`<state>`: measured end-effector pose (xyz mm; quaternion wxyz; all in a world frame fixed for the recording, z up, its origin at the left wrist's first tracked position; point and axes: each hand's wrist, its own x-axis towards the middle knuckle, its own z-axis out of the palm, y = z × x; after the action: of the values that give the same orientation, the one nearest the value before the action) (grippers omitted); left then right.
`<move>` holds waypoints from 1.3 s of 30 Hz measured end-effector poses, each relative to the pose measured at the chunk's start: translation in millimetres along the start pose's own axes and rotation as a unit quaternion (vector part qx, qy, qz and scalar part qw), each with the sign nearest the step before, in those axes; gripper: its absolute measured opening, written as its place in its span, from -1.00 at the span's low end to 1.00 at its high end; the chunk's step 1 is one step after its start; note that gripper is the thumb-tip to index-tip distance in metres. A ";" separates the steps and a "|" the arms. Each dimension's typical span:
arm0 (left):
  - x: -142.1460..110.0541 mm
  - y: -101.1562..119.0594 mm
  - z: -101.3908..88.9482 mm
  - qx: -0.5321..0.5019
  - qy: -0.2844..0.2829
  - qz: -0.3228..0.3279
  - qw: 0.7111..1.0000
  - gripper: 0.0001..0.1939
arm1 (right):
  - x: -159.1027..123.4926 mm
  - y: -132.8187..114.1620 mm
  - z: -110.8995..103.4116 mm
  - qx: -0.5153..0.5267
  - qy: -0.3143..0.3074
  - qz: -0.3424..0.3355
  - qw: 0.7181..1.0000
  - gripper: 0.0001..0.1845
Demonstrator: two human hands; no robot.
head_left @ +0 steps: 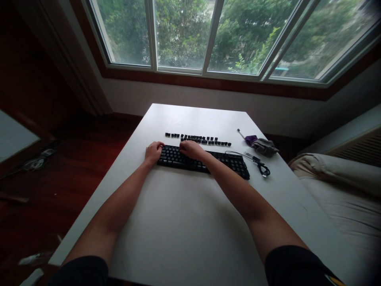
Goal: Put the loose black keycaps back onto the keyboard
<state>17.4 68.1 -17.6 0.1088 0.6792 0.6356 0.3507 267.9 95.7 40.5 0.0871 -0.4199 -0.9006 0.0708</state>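
A black keyboard (226,162) lies across the far part of a white table (178,230). My left hand (153,153) grips the keyboard's left end with curled fingers. Over the keys left of the keyboard's middle rests my right hand (192,149), its fingers bent down; whether they pinch a key is hidden. Just beyond the keyboard, several loose black keycaps (198,139) lie in rows.
A coiled black cable (259,163) lies off the keyboard's right end. A purple-handled brush (247,137) and a grey cloth (265,146) sit at the far right. A cushioned seat (342,186) stands right of the table, windows behind, dark wood floor on the left.
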 end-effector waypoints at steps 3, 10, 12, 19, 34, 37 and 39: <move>-0.4 0.9 -0.5 0.006 -0.001 -0.002 1.000 -0.73 | -0.3 -5.2 0.6 -0.008 0.001 -0.001 1.000 -0.86; -0.5 3.7 -3.0 0.006 -0.003 -0.014 1.000 -0.72 | -3.4 -12.5 7.2 -0.023 0.013 0.017 1.000 -0.84; -0.5 3.9 -3.3 0.005 -0.004 -0.011 1.000 -0.72 | -5.4 -9.0 7.9 -0.003 0.021 0.017 1.000 -0.85; -0.6 2.7 -2.3 -0.003 -0.001 -0.003 1.000 -0.73 | 9.8 9.2 9.6 -0.016 0.131 0.094 0.987 -0.79; 0.2 2.8 -2.8 -0.008 -0.006 -0.014 1.000 -0.73 | 47.9 23.9 21.7 -0.101 0.098 0.111 0.984 -0.75; 0.4 1.7 -2.0 -0.014 -0.004 -0.010 1.000 -0.73 | 42.1 22.0 19.1 -0.080 0.110 0.103 0.985 -0.75; 0.4 1.5 -1.9 -0.014 -0.004 -0.010 1.000 -0.73 | 35.6 21.4 16.1 -0.051 0.113 0.093 0.988 -0.76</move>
<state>17.4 67.7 -15.2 0.1244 0.6724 0.6372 0.3553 257.9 135.8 24.0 0.1605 -0.5109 -0.8444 -0.0151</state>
